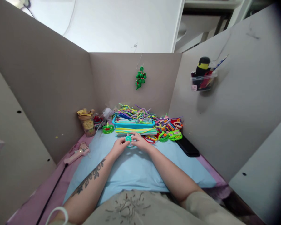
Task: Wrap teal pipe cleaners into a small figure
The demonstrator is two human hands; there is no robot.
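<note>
At twelve o'clock, left hand and right hand pinch a light, probably pliable teal piece by its rim.

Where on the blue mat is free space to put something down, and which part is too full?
The blue mat is bare between the forearms, from the hands down to the near edge. Its right part, beside the black object, is also bare. The far end is crowded: the blue tray of pipe cleaners, green pieces and a jar.

Tray of pipe cleaners behind both hands, jar left.
</note>
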